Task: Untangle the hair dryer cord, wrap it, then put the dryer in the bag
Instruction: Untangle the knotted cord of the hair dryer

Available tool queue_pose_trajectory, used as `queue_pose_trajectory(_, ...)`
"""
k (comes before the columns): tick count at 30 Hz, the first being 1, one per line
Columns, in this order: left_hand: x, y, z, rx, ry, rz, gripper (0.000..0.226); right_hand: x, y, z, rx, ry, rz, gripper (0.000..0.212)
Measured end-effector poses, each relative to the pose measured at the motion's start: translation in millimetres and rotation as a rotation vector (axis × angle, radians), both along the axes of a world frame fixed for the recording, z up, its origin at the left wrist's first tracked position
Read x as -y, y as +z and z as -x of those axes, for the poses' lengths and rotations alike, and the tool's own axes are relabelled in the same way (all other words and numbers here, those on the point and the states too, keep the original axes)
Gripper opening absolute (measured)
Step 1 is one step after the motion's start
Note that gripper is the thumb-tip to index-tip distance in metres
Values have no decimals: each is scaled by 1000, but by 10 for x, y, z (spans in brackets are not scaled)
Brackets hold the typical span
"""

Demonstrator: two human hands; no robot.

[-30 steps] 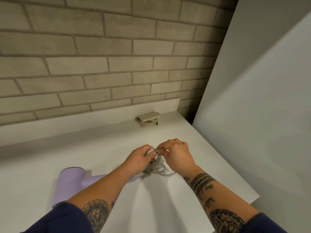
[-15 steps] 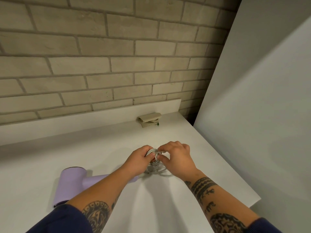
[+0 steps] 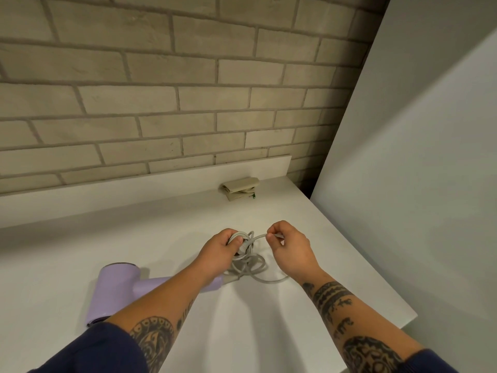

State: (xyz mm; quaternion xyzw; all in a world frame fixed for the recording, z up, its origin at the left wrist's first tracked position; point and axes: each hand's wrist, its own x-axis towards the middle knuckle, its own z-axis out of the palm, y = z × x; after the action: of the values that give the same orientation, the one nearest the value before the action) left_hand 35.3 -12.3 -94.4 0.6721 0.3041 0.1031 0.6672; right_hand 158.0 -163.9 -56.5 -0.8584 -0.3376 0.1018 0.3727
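Observation:
A lilac hair dryer [image 3: 115,288] lies on its side on the white counter [image 3: 80,238], its handle partly hidden under my left forearm. Its grey cord [image 3: 248,265] lies in a tangled heap of loops just right of the handle. My left hand [image 3: 219,247] grips a bunch of the loops, lifted a little above the counter. My right hand [image 3: 289,244] pinches one strand and holds it out to the right of the bunch. A folded beige bag [image 3: 240,187] lies at the back of the counter against the ledge.
A brick wall [image 3: 161,90] rises behind the counter. A tall white panel [image 3: 416,157] stands close on the right, beyond the counter's right edge [image 3: 376,270].
My hands were pressed together over the tangle. Now my right hand has drawn away to the right, pulling a strand of cord out from the bunch in my left hand.

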Motion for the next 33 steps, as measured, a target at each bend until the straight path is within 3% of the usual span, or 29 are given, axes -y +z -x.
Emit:
queue_pose_trajectory(3,27,29,-1,9,-12,-10,25,4,50,37,161,116,102,22)
queue_pose_trajectory(6,25,44,1,7,41,-3,23,-28,46,47,141,125,132,17)
queue_pose_trajectory(15,2,99,35,-22,134,34,22,239,69,-197,-343,-393,-385,16)
queue_pose_trajectory(19,16,97,26,4,158,112,20,403,-28,-344,-600,-618,-464,16)
queue_pose_trajectory(23,55,133,10,17,192,177,20,572,-240,-483,-811,-731,-423,20)
queue_pose_trajectory(27,76,123,-27,2,219,177,19,687,-480,-571,-897,-737,-361,17)
queue_pose_trajectory(30,96,112,-68,2,224,167,18,718,-622,-612,-851,-720,-280,20)
queue_pose_trajectory(33,117,108,-123,1,248,169,18,705,-674,-684,-631,-629,-70,24)
